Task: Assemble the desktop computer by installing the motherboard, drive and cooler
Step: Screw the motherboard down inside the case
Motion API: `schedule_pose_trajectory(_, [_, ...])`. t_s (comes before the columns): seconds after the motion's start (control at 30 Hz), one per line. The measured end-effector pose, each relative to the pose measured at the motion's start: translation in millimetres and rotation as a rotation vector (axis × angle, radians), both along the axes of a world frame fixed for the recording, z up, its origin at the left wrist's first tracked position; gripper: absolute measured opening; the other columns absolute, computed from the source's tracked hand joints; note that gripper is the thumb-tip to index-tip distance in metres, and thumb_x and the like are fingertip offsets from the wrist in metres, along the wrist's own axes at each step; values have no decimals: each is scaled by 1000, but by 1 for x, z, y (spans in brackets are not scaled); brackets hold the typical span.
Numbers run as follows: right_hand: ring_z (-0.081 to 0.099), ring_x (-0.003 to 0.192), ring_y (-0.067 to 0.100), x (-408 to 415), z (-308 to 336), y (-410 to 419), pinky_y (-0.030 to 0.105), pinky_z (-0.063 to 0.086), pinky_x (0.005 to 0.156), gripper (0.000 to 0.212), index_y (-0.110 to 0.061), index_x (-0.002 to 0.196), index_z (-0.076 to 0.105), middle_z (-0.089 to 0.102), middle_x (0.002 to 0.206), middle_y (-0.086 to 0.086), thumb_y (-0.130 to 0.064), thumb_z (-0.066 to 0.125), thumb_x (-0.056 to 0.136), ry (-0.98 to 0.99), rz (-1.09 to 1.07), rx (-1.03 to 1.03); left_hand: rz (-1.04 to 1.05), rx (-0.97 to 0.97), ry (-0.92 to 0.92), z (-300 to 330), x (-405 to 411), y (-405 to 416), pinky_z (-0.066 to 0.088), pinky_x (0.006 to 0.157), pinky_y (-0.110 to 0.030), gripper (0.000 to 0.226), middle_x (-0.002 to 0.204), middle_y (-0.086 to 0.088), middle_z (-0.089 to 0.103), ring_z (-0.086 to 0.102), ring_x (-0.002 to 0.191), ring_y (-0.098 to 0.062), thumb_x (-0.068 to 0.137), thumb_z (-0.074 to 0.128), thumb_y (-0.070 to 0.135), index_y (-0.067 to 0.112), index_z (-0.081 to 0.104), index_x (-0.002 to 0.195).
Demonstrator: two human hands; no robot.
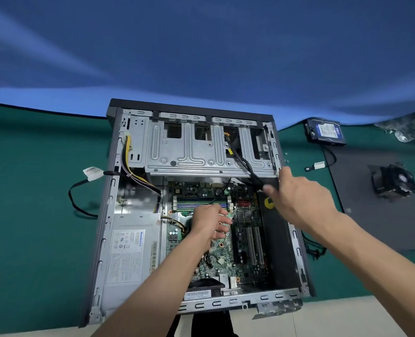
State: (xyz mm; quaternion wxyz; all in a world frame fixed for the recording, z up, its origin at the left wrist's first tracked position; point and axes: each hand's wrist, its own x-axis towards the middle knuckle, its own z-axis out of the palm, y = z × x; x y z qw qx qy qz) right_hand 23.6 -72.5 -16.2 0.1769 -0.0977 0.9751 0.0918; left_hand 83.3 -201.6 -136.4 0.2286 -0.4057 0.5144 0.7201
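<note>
My left hand (pixel 210 223) presses flat on the motherboard (pixel 226 251) in the case (pixel 109 215) while my right hand (pixel 299 198) seemingly pinches a black cable (pixel 248 169); next, clear it aside.

Head view, steeply down, close

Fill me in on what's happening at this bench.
A person is building a desktop PC. The motherboard already lies inside the open case. The left hand rests on the board, while the right hand reaches to the black cables. The hard drive and cooler wait outside on the table.
</note>
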Motion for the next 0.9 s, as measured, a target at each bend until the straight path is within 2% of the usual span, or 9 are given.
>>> schedule_pose_trajectory(0.07, [57, 92, 38, -1, 1, -1, 37, 39, 67, 36, -14, 121, 31, 46, 115, 13, -37, 45, 96, -77, 5, -11, -2, -3, 2, 0, 0, 0, 42, 41, -21, 21, 72, -11, 65, 51, 47, -15, 93, 42, 9, 4, 61, 86])
schedule_pose_trajectory(0.2, [55, 88, 36, -2, -1, -4, 36, 36, 66, 25, -10, 102, 38, 57, 108, 16, -34, 35, 100, -73, -25, -4, -10, -11, 7, -1, 1, 1, 43, 41, -21, 21, 72, -11, 66, 51, 47, -16, 92, 42, 7, 4, 61, 85])
schedule_pose_trajectory(0.33, [53, 85, 36, -3, 1, -7, 36, 39, 67, 30, -14, 115, 33, 44, 113, 12, -31, 48, 94, -134, -42, -18, -16, -11, 16, -1, 2, 1, 42, 41, -22, 21, 70, -10, 64, 50, 47, -16, 93, 42, 7, 4, 60, 85])
schedule_pose_trajectory(0.4, [52, 86, 37, -1, 0, -8, 36, 38, 67, 21, -10, 111, 37, 50, 112, 15, -24, 43, 96, -112, -51, -27, -28, -14, 19, -1, 3, 1, 42, 43, -22, 20, 70, -10, 64, 50, 48, -16, 93, 42, 8, 4, 61, 88])
schedule_pose_trajectory(0.47, [56, 93, 37, 0, 0, -9, 36, 38, 67, 24, -9, 110, 38, 54, 113, 17, -30, 39, 99, -83, -90, -16, -35, -16, 19, -1, 3, 1, 43, 44, -23, 21, 72, -11, 64, 50, 48, -16, 94, 41, 9, 3, 61, 90])
schedule_pose_trajectory(0.57, [52, 87, 36, -1, 3, -12, 38, 42, 71, 38, -13, 121, 31, 42, 119, 14, -32, 51, 94, -154, -119, -52, -41, -22, 17, -2, 3, 1, 42, 43, -23, 22, 73, -11, 64, 50, 49, -16, 94, 41, 10, 4, 61, 88])
schedule_pose_trajectory(0.67, [47, 84, 34, 0, 2, -10, 37, 40, 69, 26, -9, 114, 38, 51, 112, 18, -28, 45, 97, -106, -137, -66, -50, -22, 19, -3, 4, 2, 42, 43, -23, 21, 72, -10, 64, 50, 49, -16, 93, 42, 8, 4, 60, 87])
schedule_pose_trajectory(0.77, [52, 90, 33, -2, 5, -9, 37, 41, 71, 37, -13, 117, 38, 54, 112, 15, -41, 47, 95, -133, -154, -37, -51, -17, 22, -2, 4, 2, 42, 43, -23, 19, 71, -11, 63, 49, 48, -16, 92, 42, 7, 3, 61, 88])
schedule_pose_trajectory(0.9, [51, 88, 35, -2, 3, -8, 36, 39, 70, 28, -12, 111, 37, 54, 111, 15, -31, 49, 95, -117, -140, -35, -62, -23, 18, -3, 5, 2, 42, 44, -24, 20, 72, -11, 63, 49, 49, -17, 92, 42, 8, 2, 61, 91])
